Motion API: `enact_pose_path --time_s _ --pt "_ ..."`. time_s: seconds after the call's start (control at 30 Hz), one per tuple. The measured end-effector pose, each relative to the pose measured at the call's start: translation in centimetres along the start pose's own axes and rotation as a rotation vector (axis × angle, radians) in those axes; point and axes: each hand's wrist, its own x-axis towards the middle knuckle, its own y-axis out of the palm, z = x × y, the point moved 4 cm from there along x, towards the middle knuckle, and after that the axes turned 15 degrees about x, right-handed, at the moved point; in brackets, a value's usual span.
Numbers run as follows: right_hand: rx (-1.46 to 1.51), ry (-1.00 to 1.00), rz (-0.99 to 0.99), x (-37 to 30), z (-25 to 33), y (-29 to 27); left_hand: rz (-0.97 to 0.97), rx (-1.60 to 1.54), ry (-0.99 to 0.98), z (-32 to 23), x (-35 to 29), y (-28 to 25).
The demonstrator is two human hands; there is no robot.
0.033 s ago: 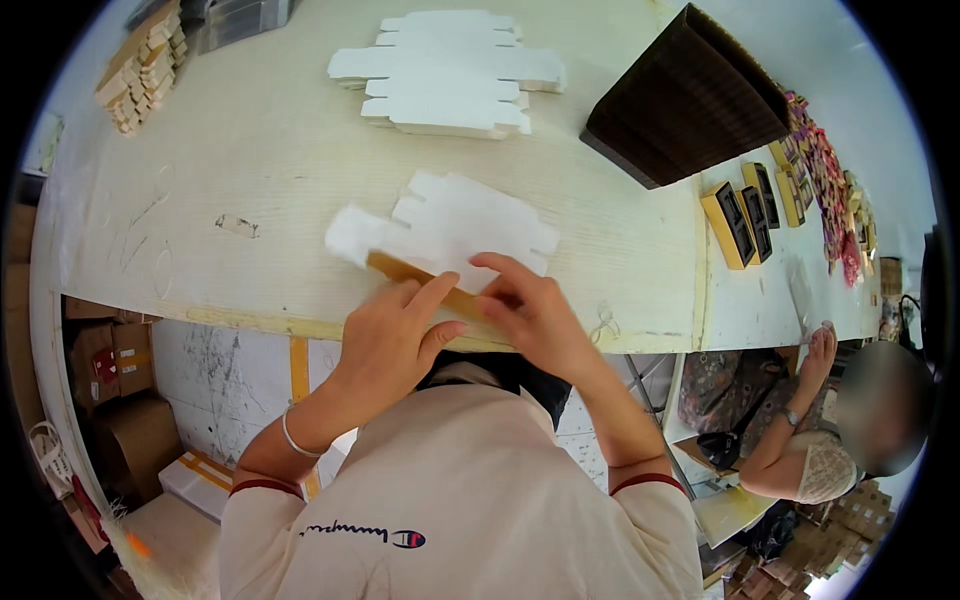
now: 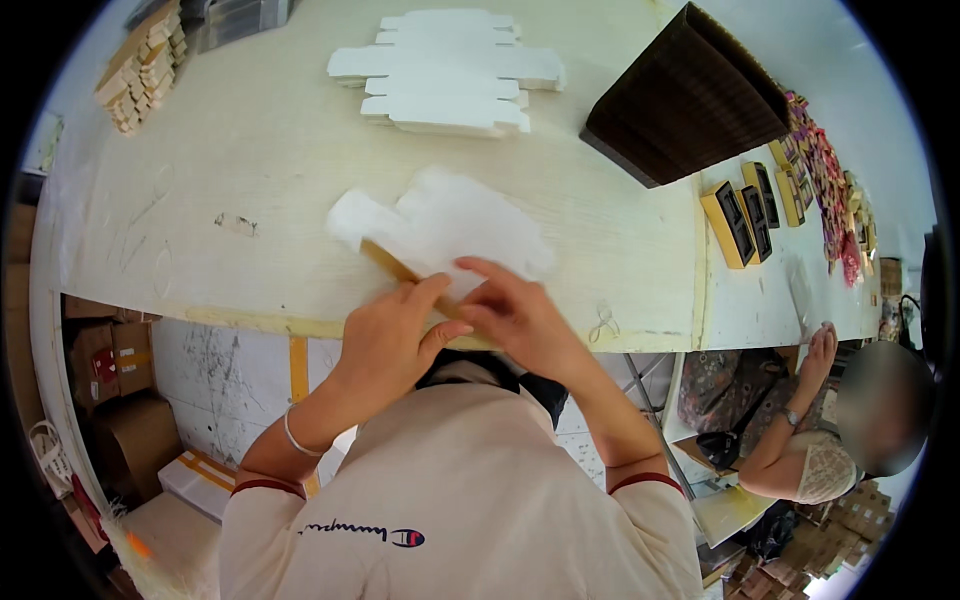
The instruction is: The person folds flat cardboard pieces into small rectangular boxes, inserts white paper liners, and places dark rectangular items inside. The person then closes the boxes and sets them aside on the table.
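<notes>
A white die-cut cardboard box blank lies flat near the front edge of the pale wooden table, blurred by motion. A tan-brown strip runs along its near side. My left hand grips that near edge, fingers on top and thumb underneath. Beside it, touching, my right hand pinches the same edge with fingers spread over the white card.
A stack of white blanks lies at the far middle. A dark brown ribbed stack stands at the right, with yellow-and-black small boxes and colourful packets beyond. Tan small boxes are piled far left. Another person sits at the right.
The white blank is now blurred and slightly shifted under my hands. Both hands stay at its near edge, almost where they were.
</notes>
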Motion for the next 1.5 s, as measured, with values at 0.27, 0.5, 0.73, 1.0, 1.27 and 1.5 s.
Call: enact_pose_path --time_s 0.27,0.5,0.73,1.0,1.27,1.5 --pt "-0.839 -0.503 0.097 -3.1 1.8 -2.7 0.049 0.085 0.139 4.1 2.3 -1.7" --pt "-0.901 -0.635 0.096 -3.8 -1.6 -1.1 0.115 0.202 0.463 3.0 6.0 -0.3" --pt "-1.093 -0.734 -0.21 -0.9 0.9 1.1 0.091 0.113 0.527 3.4 6.6 0.3" --pt "-1.093 -0.766 -0.038 -2.7 -1.3 2.3 0.137 0.138 0.516 2.6 5.3 0.4" --pt "-1.109 -0.824 -0.041 -3.3 -1.2 2.5 0.158 0.197 0.534 1.0 2.4 -1.4" --pt "-0.911 -0.577 -0.028 -3.2 -0.8 2.3 0.092 0.273 0.489 0.0 1.0 -0.7"
